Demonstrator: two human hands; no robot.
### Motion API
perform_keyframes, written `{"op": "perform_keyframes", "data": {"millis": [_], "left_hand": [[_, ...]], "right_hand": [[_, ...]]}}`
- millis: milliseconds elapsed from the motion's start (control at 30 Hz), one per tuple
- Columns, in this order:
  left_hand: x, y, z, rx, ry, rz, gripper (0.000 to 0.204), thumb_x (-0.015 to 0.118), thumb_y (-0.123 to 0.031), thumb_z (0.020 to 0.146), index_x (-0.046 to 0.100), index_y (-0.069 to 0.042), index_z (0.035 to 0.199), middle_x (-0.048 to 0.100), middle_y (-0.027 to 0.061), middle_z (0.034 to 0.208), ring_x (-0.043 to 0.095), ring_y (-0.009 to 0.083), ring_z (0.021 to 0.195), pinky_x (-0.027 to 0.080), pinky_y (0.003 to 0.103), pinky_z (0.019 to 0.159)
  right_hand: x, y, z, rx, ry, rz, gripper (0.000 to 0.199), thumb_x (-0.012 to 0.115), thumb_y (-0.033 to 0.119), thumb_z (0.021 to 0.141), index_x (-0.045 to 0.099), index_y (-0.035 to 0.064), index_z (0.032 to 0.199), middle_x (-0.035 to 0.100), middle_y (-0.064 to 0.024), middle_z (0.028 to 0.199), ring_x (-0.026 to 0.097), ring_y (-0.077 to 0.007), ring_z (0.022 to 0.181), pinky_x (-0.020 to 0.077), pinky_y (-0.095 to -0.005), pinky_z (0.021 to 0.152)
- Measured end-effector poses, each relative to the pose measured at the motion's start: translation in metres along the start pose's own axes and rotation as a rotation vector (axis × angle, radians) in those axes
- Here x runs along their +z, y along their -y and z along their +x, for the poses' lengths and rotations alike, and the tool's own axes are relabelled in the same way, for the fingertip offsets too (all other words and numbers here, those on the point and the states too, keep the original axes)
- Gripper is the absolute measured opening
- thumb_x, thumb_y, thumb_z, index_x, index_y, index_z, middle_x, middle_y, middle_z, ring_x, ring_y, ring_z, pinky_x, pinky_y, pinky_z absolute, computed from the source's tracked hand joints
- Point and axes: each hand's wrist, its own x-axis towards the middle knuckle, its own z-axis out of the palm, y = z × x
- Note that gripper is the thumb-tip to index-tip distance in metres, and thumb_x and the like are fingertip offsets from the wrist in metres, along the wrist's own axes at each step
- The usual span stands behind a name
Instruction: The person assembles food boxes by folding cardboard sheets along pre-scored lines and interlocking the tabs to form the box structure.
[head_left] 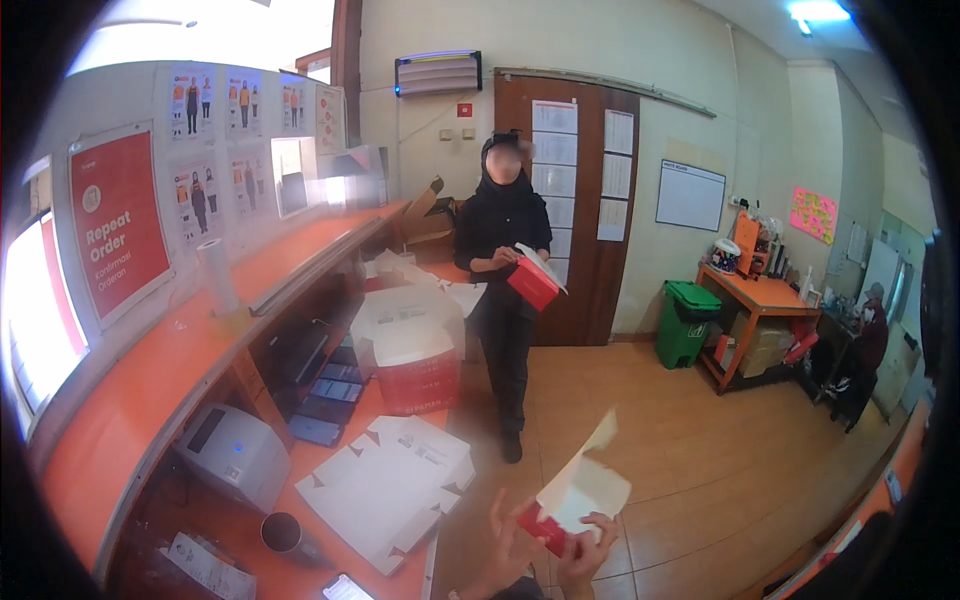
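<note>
the right hand [583,558] is gripping a red-and-white cardboard box [585,495] above the floor [660,490]; the left hand [508,555] is blurring beside it, grip unclear. with its flap [584,457] standing open, uneven pressure could be creasing or tipping it.

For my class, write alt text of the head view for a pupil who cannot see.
The wearer's right hand holds an open red-and-white box, with the left hand beside it. Flat white cardboard lies on an orange counter to the left; ahead, a co-worker in black holds another red box.
</note>
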Motion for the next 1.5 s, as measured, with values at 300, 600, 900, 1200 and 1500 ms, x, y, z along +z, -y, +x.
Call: {"op": "perform_keyframes", "data": {"millis": [300,600,900,1200,1500], "left_hand": [[-0.023,0.047,-0.003,-0.185,-0.156,-0.072,0.062,0.059,-0.008,0.076,0.025,0.001,0.127,0.05,0.0156,0.105,0.052,0.0242,0.097,0.043,0.031,0.079],[-0.064,0.068,0.009,-0.077,0.184,-0.336,0.066,0.058,-0.007,0.074,0.024,-0.007,0.13,0.026,0.0104,0.131,0.031,0.0195,0.119,0.034,0.033,0.093],[-0.051,0.1,0.043,-0.451,0.16,-0.737,0.069,0.064,-0.027,0.074,0.023,-0.009,0.127,0.029,0.009,0.127,0.042,0.0265,0.11,0.041,0.039,0.087],[0.033,0.135,0.02,-0.542,0.374,-0.834,0.047,0.056,-0.028,0.08,0.035,-0.014,0.12,0.043,0.0062,0.114,0.052,0.0232,0.091,0.046,0.036,0.074],[0.026,0.071,0.015,-0.53,0.71,-0.616,0.043,0.053,-0.025,0.084,0.037,-0.007,0.12,0.044,0.0127,0.116,0.049,0.0257,0.098,0.036,0.038,0.088]], "right_hand": [[-0.001,-0.011,0.004,-0.214,0.195,-0.203,0.032,0.061,0.019,0.069,0.054,0.005,0.097,0.049,-0.0133,0.103,0.042,-0.034,0.105,0.0151,-0.0572,0.096],[-0.01,-0.085,0.048,0.708,0.567,0.271,0.049,0.056,0.017,0.081,0.035,-0.0031,0.121,0.048,-0.016,0.111,0.045,-0.0258,0.105,0.0398,-0.0334,0.084],[-0.087,-0.103,0.02,0.526,0.037,0.252,0.029,0.043,0.022,0.09,0.05,0.001,0.109,0.05,-0.0107,0.111,0.042,-0.0207,0.109,0.029,-0.0337,0.096],[-0.281,-0.058,-0.028,0.143,-1.154,-0.533,0.043,0.05,0.021,0.086,0.038,0.0001,0.122,0.05,-0.0109,0.112,0.047,-0.0197,0.103,0.0349,-0.0317,0.091],[-0.197,-0.089,-0.015,0.689,-0.605,-0.141,0.043,0.045,0.024,0.089,0.038,-0.0026,0.122,0.044,-0.0134,0.122,0.037,-0.0202,0.116,0.0277,-0.0294,0.098]]}}
